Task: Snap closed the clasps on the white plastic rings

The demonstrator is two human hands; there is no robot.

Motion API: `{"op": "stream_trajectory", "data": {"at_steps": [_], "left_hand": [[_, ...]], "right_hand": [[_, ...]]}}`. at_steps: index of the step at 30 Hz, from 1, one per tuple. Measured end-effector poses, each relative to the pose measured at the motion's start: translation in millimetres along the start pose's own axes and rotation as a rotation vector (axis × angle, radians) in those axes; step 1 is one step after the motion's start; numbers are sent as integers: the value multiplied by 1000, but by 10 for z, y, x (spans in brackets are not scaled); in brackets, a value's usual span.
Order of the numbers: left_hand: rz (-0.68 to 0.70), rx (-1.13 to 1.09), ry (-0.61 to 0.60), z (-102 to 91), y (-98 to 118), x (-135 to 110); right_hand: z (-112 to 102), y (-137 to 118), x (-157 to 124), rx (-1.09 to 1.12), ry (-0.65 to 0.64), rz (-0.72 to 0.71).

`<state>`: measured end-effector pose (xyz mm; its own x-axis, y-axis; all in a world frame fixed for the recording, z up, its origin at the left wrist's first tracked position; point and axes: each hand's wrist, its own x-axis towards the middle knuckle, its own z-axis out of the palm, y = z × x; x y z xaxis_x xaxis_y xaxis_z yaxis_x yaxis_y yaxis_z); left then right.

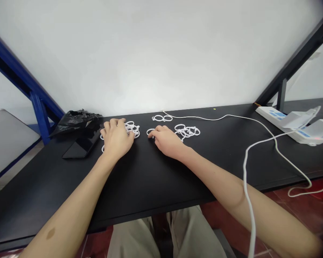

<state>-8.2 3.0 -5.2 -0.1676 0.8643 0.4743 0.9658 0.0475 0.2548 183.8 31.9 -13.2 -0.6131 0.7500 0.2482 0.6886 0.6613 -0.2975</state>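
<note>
My left hand (115, 138) rests over a pile of white rings with small eyelets, like curtain rings (136, 128), at the left of the black table (150, 179). Its fingers are spread and partly cover the pile. To its right, my right hand (165, 139) is closed, thumb and forefinger at a single white ring (148, 132) lying on the tabletop; the exact grip is partly hidden. Just beyond that hand is another cluster of white rings (191, 132). Two more rings (158, 118) lie side by side near the wall.
A black phone (79, 145) and a crumpled black plastic bag (75, 120) sit at the left. White cables (246, 168) cross the right side, one over my right forearm. A white power strip (274, 116) with plugged-in adapters stands at the far right. The white wall (161, 53) rises behind.
</note>
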Motion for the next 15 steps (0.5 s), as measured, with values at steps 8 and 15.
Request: {"op": "stream_trajectory", "data": {"at_steps": [8, 15], "left_hand": [[100, -64, -84, -8, 91, -23], [316, -196, -194, -4, 136, -56]], "right_hand": [[38, -15, 1, 101, 50, -10], [27, -121, 18, 412, 261, 9]]}}
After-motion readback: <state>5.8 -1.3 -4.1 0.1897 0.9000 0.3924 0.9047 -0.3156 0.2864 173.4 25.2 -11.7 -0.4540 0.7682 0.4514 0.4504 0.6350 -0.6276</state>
